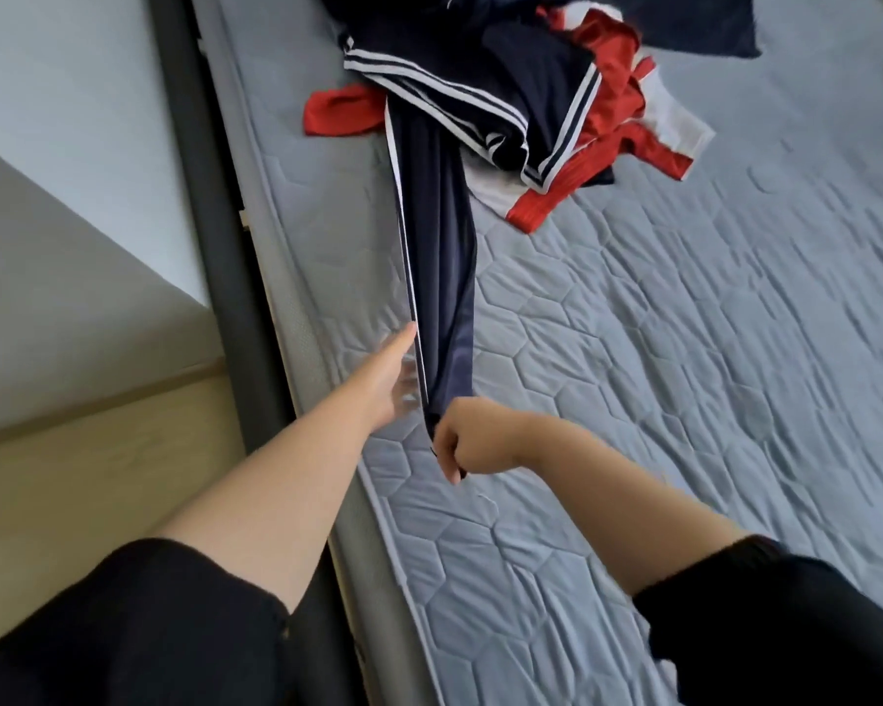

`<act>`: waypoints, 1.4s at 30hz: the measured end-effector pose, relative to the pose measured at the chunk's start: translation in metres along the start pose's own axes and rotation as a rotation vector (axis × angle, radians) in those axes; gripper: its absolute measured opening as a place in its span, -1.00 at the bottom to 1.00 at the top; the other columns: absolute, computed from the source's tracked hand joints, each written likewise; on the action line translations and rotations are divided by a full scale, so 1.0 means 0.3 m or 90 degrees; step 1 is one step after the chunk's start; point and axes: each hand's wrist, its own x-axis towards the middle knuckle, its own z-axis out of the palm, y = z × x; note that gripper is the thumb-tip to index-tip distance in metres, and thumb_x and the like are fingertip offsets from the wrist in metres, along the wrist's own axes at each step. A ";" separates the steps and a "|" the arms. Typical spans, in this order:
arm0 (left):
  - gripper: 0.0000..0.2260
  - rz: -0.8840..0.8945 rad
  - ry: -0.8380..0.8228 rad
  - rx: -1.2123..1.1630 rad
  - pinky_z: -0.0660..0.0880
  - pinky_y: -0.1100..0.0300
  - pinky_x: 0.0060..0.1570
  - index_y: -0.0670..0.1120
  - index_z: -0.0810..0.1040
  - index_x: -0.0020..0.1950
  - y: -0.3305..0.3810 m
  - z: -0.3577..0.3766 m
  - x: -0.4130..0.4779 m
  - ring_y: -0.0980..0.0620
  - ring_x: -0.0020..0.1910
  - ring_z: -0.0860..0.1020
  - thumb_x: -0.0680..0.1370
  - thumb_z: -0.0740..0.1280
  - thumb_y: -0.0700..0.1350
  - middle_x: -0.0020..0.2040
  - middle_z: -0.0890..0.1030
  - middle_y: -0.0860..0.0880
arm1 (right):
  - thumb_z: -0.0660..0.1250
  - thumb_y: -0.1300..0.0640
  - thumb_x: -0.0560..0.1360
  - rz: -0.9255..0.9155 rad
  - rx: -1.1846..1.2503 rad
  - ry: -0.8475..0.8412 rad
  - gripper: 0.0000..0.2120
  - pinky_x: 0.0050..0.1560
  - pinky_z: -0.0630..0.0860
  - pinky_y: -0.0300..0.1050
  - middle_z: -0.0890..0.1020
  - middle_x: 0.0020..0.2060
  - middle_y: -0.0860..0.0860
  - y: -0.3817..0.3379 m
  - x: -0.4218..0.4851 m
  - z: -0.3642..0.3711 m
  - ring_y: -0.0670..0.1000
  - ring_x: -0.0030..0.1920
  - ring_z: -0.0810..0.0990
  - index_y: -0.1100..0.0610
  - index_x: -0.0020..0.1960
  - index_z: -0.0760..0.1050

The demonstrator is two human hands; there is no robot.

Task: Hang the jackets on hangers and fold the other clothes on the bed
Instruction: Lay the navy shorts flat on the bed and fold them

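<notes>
Bed point(684, 349), quilted grey mattress, dark frame point(215, 247) alongside. Entry: my right hand point(472, 435), fingers point(449, 461) curled tight round the end of a navy striped garment point(439, 257), which runs taut from the pile point(531, 94) at the far end. My left hand point(391, 379), fingers straight, blurred, is just beside the striped edge. Advice: I would take that edge, draw the garment free of the pile, and lay it flat.

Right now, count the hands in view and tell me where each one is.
2. The left hand is open at the striped edge of the stretched navy garment, above the mattress edge. The right hand grips that garment's near end.
</notes>
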 end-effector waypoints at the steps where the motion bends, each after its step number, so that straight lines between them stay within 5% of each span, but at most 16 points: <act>1: -0.63 0.027 0.005 -0.012 0.49 0.13 -0.20 -0.06 0.51 0.19 0.001 0.037 -0.026 0.00 -0.24 0.56 0.56 0.27 0.17 -0.21 0.59 -0.04 | 0.12 0.43 0.34 -0.004 -0.023 -0.042 -0.64 -0.27 0.45 -0.27 0.57 -0.40 -0.02 -0.011 -0.034 -0.007 -0.07 -0.33 0.51 0.08 -0.44 0.52; 4: -0.64 0.095 0.057 -0.017 0.55 -0.04 0.11 -0.17 0.47 0.31 0.015 0.144 -0.112 -0.14 0.08 0.60 0.57 0.32 -0.03 0.12 0.62 -0.16 | 0.14 0.40 0.38 -0.025 -0.075 -0.125 -0.63 -0.28 0.44 -0.25 0.55 -0.42 -0.07 -0.023 -0.150 0.022 -0.08 -0.34 0.50 0.06 -0.44 0.52; 7: -0.75 0.160 0.152 0.145 0.54 -0.09 0.07 -0.23 0.53 0.21 -0.010 0.217 -0.194 -0.17 0.00 0.57 0.56 0.21 -0.26 0.05 0.59 -0.24 | 0.11 0.44 0.37 -0.045 0.013 -0.109 -0.62 -0.20 0.50 -0.28 0.58 -0.38 -0.04 0.035 -0.302 0.110 -0.08 -0.29 0.54 0.08 -0.41 0.53; 12: -0.76 0.255 0.121 0.432 0.41 0.19 -0.18 -0.05 0.56 -0.19 -0.148 0.320 -0.431 -0.02 -0.18 0.52 0.58 0.17 -0.23 -0.19 0.59 -0.07 | 0.13 0.53 0.45 0.021 0.569 0.098 -0.68 -0.19 0.50 -0.22 0.55 -0.32 0.10 0.319 -0.602 0.190 -0.01 -0.26 0.56 0.21 -0.31 0.48; 15: -0.75 0.220 0.019 0.534 0.40 0.20 -0.20 -0.07 0.58 -0.06 -0.316 0.421 -0.592 0.03 -0.18 0.49 0.58 0.14 -0.31 -0.22 0.56 0.00 | 0.21 0.22 0.58 0.125 0.704 0.239 -0.82 -0.06 0.40 -0.09 0.57 -0.15 0.04 0.415 -0.713 0.171 0.01 -0.09 0.52 0.14 -0.14 0.54; 21: -0.72 0.152 -0.142 0.872 0.35 0.20 -0.25 0.03 0.46 -0.31 -0.513 0.546 -0.911 0.01 -0.16 0.49 0.54 0.17 -0.25 -0.24 0.52 0.06 | 0.23 -0.12 0.56 0.191 0.695 0.254 -0.53 0.32 0.27 0.10 0.41 0.19 0.04 0.314 -0.892 0.141 0.06 0.15 0.43 0.11 0.37 0.35; 27: -0.81 0.142 -0.271 0.979 0.42 0.15 -0.09 0.00 0.48 -0.21 -0.615 0.495 -1.118 -0.02 -0.12 0.49 0.50 0.21 -0.26 -0.16 0.54 -0.01 | 0.35 0.29 0.49 0.156 0.662 0.319 -0.27 -0.08 0.47 -0.02 0.44 0.27 0.13 0.095 -0.960 0.290 0.16 0.13 0.52 0.11 0.54 0.05; 30: -0.81 0.167 -0.221 0.884 0.42 0.27 -0.18 -0.02 0.55 -0.14 -0.624 0.393 -1.191 0.03 -0.11 0.51 0.50 0.23 -0.28 -0.18 0.58 0.04 | 0.20 0.35 0.50 0.153 0.595 0.403 -0.49 -0.11 0.51 -0.12 0.55 0.14 0.13 0.015 -1.016 0.350 0.13 0.05 0.55 0.13 0.43 0.34; 32: -0.71 0.157 -0.148 0.792 0.49 0.22 0.02 -0.07 0.60 0.09 -0.624 0.326 -1.217 0.02 0.00 0.54 0.48 0.23 -0.34 -0.01 0.61 0.00 | 0.13 0.41 0.47 0.110 0.650 0.399 -0.64 -0.09 0.58 -0.02 0.60 -0.03 0.18 -0.032 -1.060 0.358 0.16 -0.08 0.61 0.24 0.19 0.53; 35: -0.41 0.184 0.019 0.621 0.42 0.11 0.17 -0.02 0.26 0.50 -0.612 0.264 -1.232 -0.03 0.15 0.47 0.50 0.18 -0.39 0.23 0.44 -0.08 | 0.04 0.41 0.41 0.044 0.772 0.301 -0.73 -0.40 0.43 -0.13 0.40 -0.39 0.09 -0.108 -1.157 0.337 0.05 -0.52 0.41 0.24 -0.31 0.45; 38: -0.08 0.364 0.179 0.659 0.23 0.03 0.41 0.03 -0.12 0.57 -0.600 0.262 -1.248 -0.14 0.49 0.15 0.42 0.43 -0.23 0.52 0.09 -0.17 | 0.14 0.29 0.27 -0.063 0.750 0.101 -0.74 -0.45 0.35 -0.28 0.38 -0.55 0.03 -0.145 -1.278 0.311 -0.03 -0.57 0.35 0.10 -0.54 0.45; 40: -0.09 0.525 0.254 0.693 0.15 -0.06 0.43 -0.01 0.00 0.57 -0.600 0.316 -1.263 -0.20 0.51 0.07 0.38 0.49 -0.15 0.53 0.02 -0.26 | 0.16 0.29 0.06 -0.133 0.670 0.005 -0.83 -0.47 0.38 -0.33 0.44 -0.60 0.04 -0.161 -1.357 0.292 -0.03 -0.59 0.42 0.13 -0.56 0.50; 42: -0.37 0.647 0.293 0.743 0.17 -0.08 0.40 -0.07 0.35 0.46 -0.604 0.401 -1.261 -0.26 0.46 0.19 0.41 0.45 -0.16 0.50 0.15 -0.31 | 0.07 0.31 0.08 -0.166 0.578 -0.031 -0.73 -0.48 0.40 -0.34 0.48 -0.60 0.04 -0.142 -1.410 0.261 -0.03 -0.58 0.45 0.16 -0.56 0.53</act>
